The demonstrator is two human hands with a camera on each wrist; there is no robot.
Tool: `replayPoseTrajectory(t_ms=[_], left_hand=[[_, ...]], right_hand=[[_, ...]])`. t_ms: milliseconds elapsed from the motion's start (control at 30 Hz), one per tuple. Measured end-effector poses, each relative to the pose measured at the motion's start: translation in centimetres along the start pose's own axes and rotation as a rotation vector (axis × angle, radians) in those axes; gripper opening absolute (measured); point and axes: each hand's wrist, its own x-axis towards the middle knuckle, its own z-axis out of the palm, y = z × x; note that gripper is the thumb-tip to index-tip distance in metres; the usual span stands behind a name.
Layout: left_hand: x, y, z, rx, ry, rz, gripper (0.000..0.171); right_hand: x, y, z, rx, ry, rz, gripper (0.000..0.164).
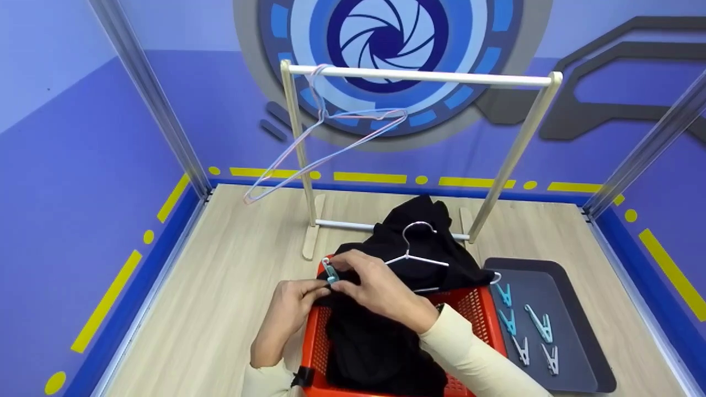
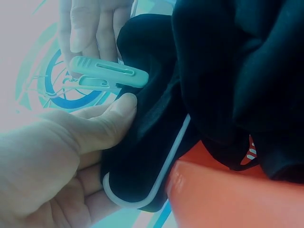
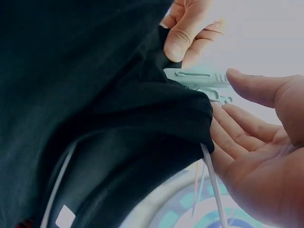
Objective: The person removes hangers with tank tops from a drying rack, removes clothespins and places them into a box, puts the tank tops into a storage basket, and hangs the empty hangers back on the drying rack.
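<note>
A black garment [image 1: 458, 259] lies over the basket with a white hanger [image 1: 407, 257] in it, hook upward. At its left end my left hand [image 1: 289, 309] pinches the cloth between thumb and fingers, beside the hanger's rounded white end [image 2: 128, 204]. A pale teal clothespin [image 2: 109, 73] sits with its jaws on the cloth edge, just above my left thumb. My right hand [image 1: 380, 284] holds the clothespin's outer end, thumb on one arm [image 3: 218, 78] and fingers behind the other.
The red basket [image 1: 311, 342] holds more black cloth. Right of it, a dark grey tray [image 1: 579, 331] carries several teal and grey clothespins [image 1: 539, 323]. Behind stands a white rack [image 1: 419, 76], with pink and blue hangers [image 1: 325, 160] hanging at its left end.
</note>
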Motion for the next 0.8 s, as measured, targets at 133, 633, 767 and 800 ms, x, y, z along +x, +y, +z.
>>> replayPoseTrajectory(t_ms=[133, 633, 767, 800], left_hand=[[-0.07, -0.06, -0.02, -0.004, 0.003, 0.005, 0.008], [-0.12, -0.12, 0.01, -0.018, 0.004, 0.007, 0.007], [-0.09, -0.13, 0.04, -0.024, -0.001, -0.005, 0.007], [-0.09, -0.14, 0.04, -0.025, -0.002, -0.009, 0.007]], right_hand=[[0.54, 0.02, 0.32, 0.070, -0.012, 0.045, 0.038], [1.08, 0.32, 0.90, 0.144, -0.006, 0.027, 0.026], [1.04, 0.53, 0.99, 0.126, 0.036, 0.009, 0.021], [1.02, 0.58, 1.02, 0.130, 0.045, 0.005, 0.020]])
